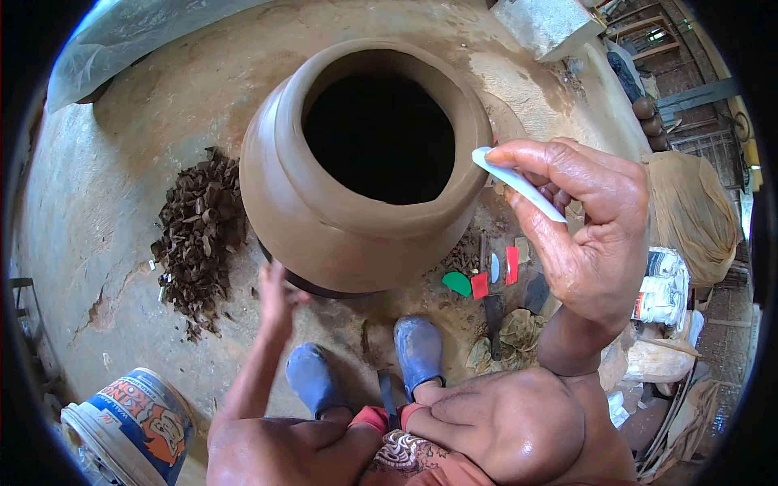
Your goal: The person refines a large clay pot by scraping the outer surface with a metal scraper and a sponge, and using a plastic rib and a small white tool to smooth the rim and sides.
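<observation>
A large brown clay pot (356, 243) with a wide round mouth and thick rim stands in front of me, on a dark round base (324, 288) that shows along its lower left edge. My right hand (587, 215) is closed, pinching a thin, curved white scraper (523, 185) between thumb and fingers. One end of this scraper lies over the right side of the rim in the picture; whether it touches the clay I cannot tell. Low on the pot's left, my left hand (279, 296) is by the dark base, slightly blurred, its fingers apart and holding nothing.
Dark clay scraps (198, 227) are heaped left of the pot. Small coloured pieces, including a green one (456, 283) and a red strip (511, 265), lie on its lower right. A printed bucket (142, 421) stands lower left, and a white tub (663, 287) at right.
</observation>
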`<state>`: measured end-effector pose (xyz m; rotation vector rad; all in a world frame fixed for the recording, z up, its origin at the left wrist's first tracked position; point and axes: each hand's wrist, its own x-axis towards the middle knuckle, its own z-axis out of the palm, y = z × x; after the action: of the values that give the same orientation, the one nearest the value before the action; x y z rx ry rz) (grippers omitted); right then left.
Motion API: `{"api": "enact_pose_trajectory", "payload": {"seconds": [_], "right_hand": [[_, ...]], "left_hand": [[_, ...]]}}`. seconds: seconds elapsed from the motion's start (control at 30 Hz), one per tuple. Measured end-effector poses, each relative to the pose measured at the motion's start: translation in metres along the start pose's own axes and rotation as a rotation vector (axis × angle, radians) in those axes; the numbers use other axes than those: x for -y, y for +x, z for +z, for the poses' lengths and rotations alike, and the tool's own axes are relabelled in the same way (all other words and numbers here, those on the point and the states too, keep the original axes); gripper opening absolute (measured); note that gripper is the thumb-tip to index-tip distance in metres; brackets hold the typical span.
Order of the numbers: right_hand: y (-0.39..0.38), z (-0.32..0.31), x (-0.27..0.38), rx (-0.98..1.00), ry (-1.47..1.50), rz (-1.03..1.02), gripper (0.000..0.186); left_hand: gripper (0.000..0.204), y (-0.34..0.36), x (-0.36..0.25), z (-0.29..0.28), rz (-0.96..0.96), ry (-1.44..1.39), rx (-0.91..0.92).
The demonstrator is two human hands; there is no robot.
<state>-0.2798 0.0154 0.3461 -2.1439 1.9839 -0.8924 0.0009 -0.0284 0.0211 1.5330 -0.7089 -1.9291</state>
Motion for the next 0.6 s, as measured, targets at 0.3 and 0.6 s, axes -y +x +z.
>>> {"api": "enact_pose_trajectory", "payload": {"seconds": [0.3, 0.6], "right_hand": [[-0.003, 0.008, 0.0, -0.045, 0.012, -0.018, 0.032], [0.0, 0.011, 0.004, -0.066, 0.035, -0.02, 0.031]], "left_hand": [[0.067, -0.053, 0.067, 0.037, -0.428, 0.131, 0.332], [0.066, 0.017, 0.057, 0.028, 0.082, 0.039, -0.273]]}}
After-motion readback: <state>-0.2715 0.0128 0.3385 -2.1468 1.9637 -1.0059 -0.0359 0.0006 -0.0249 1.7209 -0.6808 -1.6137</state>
